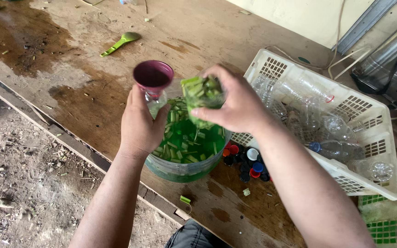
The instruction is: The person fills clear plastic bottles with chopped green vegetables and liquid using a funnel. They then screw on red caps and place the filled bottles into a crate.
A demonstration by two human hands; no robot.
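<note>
My left hand (138, 126) grips a clear plastic bottle (155, 102) with a maroon funnel (153, 75) set in its neck, held above the near-left rim of a green bucket (184, 169). My right hand (237, 104) holds a clear cup (202, 98) packed with green stalk pieces and green liquid, just right of the funnel and over the bucket. The bucket is filled with green liquid and several floating cut stalk pieces.
A white plastic crate (368, 108) of empty clear bottles lies to the right on the wet wooden table (83, 87). Several coloured bottle caps (246, 163) sit beside the bucket. A green spoon (119, 43) lies farther back. Dirt ground is at the left.
</note>
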